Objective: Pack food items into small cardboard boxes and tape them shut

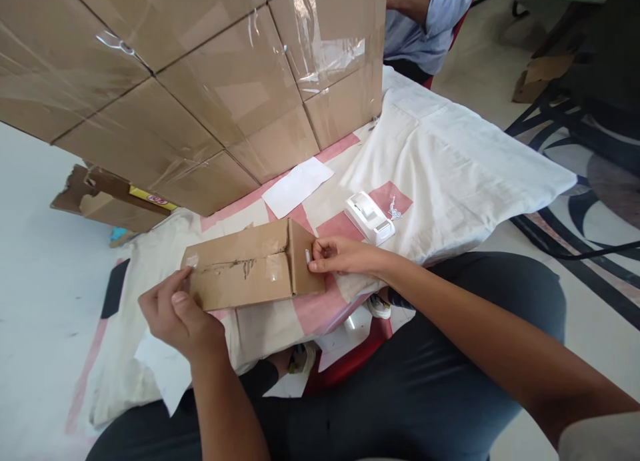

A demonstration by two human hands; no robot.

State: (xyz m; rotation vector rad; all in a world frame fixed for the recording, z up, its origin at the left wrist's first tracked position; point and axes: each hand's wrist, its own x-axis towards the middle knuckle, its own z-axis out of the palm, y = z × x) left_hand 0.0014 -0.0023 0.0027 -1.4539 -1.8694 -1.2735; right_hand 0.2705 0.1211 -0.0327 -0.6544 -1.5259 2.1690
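A small brown cardboard box (260, 264) rests near the front edge of the cloth-covered table, with a worn seam along its top and shiny tape at both ends. My left hand (183, 307) grips its left end, thumb and fingers closed on the corner. At the right end, my right hand (340, 255) has its fingers curled, pressing the thumb side to the box's end face beside a small pale spot. Just behind my right hand stands a white tape dispenser (370, 217). A crumpled bit of clear tape (395, 209) lies by the dispenser.
A tall stack of taped cartons (200, 74) fills the back of the table (440, 141). White paper (297, 186) lies before it. An open carton (120, 204) stands at left. Another person's sleeve (450, 7) shows behind the stack. More paper (163, 367) hangs at the front left.
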